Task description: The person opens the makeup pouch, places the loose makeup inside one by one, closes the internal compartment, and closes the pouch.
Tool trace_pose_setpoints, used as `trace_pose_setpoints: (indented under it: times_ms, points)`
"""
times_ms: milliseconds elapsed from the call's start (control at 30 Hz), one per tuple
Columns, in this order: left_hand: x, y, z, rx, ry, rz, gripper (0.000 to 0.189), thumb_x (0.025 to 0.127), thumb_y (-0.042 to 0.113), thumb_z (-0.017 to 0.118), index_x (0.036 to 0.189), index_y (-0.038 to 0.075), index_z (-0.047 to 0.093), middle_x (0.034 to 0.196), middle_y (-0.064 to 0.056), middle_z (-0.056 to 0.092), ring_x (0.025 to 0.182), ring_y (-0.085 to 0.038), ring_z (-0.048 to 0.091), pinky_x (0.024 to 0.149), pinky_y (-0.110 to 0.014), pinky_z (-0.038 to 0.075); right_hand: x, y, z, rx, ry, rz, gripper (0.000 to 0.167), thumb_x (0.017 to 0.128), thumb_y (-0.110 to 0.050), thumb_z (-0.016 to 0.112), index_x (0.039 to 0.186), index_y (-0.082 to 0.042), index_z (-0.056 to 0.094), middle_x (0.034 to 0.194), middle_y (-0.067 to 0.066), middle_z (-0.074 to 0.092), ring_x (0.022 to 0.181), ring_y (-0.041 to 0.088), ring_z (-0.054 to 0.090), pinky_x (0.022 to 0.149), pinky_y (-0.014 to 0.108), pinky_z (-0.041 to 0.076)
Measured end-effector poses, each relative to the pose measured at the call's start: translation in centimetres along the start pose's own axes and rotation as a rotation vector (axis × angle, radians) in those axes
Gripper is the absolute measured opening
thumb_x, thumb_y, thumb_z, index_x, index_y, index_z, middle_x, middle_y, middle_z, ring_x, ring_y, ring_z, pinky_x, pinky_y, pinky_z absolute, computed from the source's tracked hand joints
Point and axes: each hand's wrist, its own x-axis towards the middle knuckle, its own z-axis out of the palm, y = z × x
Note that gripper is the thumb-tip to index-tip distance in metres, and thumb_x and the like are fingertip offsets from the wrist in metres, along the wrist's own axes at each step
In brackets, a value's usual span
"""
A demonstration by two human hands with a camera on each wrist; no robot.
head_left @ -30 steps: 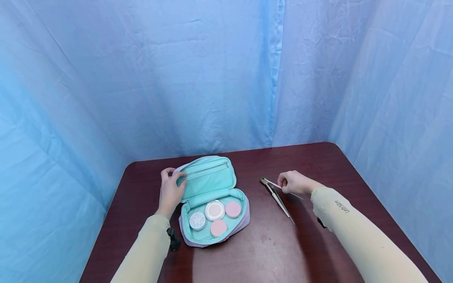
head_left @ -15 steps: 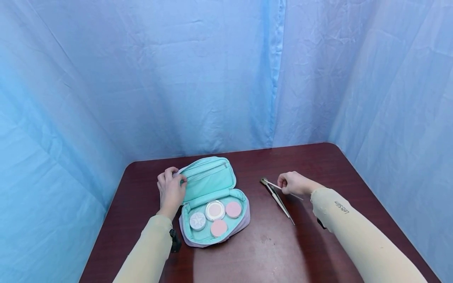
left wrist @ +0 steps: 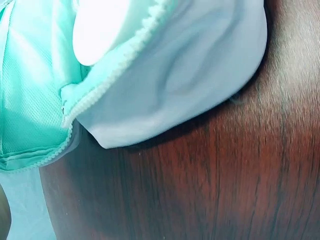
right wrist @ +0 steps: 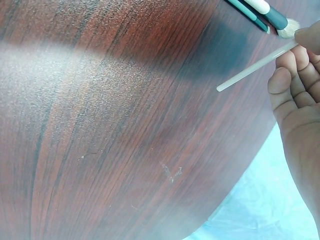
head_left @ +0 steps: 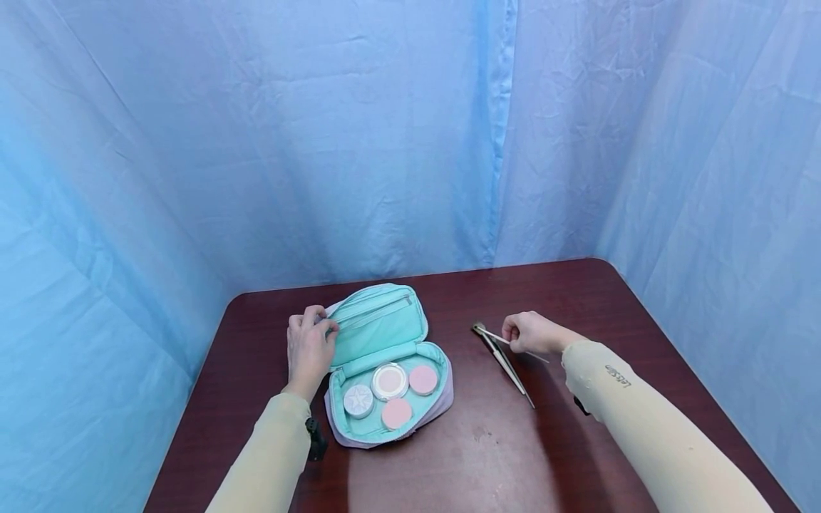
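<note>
A makeup bag [head_left: 378, 324] with a mint lining and pale lilac outside lies unzipped, its lid folded back toward the curtain. My left hand [head_left: 310, 353] pinches the lid's left edge, thumb on the lining side. Inside the bag lie two pink round cases [head_left: 396, 413], a star-topped round case [head_left: 358, 401] and a silver-rimmed compact [head_left: 390, 382]. On the right, my right hand [head_left: 529, 332] pinches a thin white stick [right wrist: 255, 67] between thumb and fingers; one end points at the brush heads. In the left wrist view, only a sliver of a finger shows.
Two makeup brushes [head_left: 503, 361] lie on the dark red wooden table [head_left: 474, 456], between the bag and my right hand. Blue curtains [head_left: 385, 142] hang behind the table and along both sides.
My left hand shifts slightly left, and its fingers go from resting on the lid's edge to pinching it. My right hand stays almost still with the stick.
</note>
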Motion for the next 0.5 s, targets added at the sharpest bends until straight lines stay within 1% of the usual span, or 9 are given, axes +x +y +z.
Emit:
trace_pose_setpoints:
  times_ms: [133, 200, 267, 400, 500]
  points:
    - [-0.09, -0.22, 0.19, -0.004, 0.024, 0.05, 0.007, 0.086, -0.001, 0.08, 0.085, 0.005, 0.076, 0.124, -0.011, 0.053, 0.102, -0.039, 0.041, 0.088, -0.052, 0.039, -0.07, 0.04, 0.04, -0.003, 0.004, -0.005, 0.011, 0.082, 0.002, 0.064, 0.09, -0.005, 0.064, 0.076, 0.001, 0.057, 0.069, 0.015, 0.052, 0.065, 0.031, 0.045]
    - [-0.11, -0.38, 0.27, 0.021, 0.032, 0.087, 0.007, 0.086, -0.001, 0.08, 0.085, 0.005, 0.076, 0.128, -0.011, 0.053, 0.104, -0.04, 0.042, 0.088, -0.053, 0.04, -0.07, 0.07, 0.08, -0.004, 0.004, -0.007, 0.011, 0.081, 0.002, 0.064, 0.089, -0.006, 0.064, 0.075, 0.0, 0.057, 0.069, 0.015, 0.052, 0.065, 0.031, 0.045]
    - [-0.13, -0.58, 0.39, 0.066, 0.039, 0.137, 0.007, 0.086, 0.0, 0.08, 0.086, 0.006, 0.076, 0.13, -0.011, 0.054, 0.105, -0.039, 0.044, 0.087, -0.053, 0.042, -0.07, 0.07, 0.1, -0.003, 0.003, -0.009, 0.012, 0.081, 0.002, 0.064, 0.088, -0.007, 0.063, 0.076, 0.0, 0.057, 0.069, 0.015, 0.052, 0.065, 0.031, 0.045]
    - [-0.19, -0.93, 0.57, 0.195, 0.013, 0.24, 0.007, 0.088, 0.0, 0.078, 0.091, 0.006, 0.077, 0.132, -0.009, 0.054, 0.103, -0.036, 0.047, 0.084, -0.049, 0.046, -0.12, 0.05, 0.13, 0.0, 0.0, -0.01, 0.014, 0.081, 0.003, 0.063, 0.087, -0.01, 0.062, 0.076, 0.001, 0.057, 0.069, 0.015, 0.053, 0.065, 0.031, 0.046]
    - [-0.19, -0.98, 0.58, 0.243, -0.028, 0.303, 0.01, 0.09, -0.004, 0.074, 0.095, 0.003, 0.076, 0.123, -0.009, 0.058, 0.098, -0.033, 0.049, 0.081, -0.045, 0.047, -0.14, 0.11, 0.21, 0.002, -0.001, -0.01, 0.014, 0.081, 0.003, 0.063, 0.087, -0.009, 0.062, 0.076, 0.001, 0.057, 0.069, 0.015, 0.053, 0.065, 0.032, 0.045]
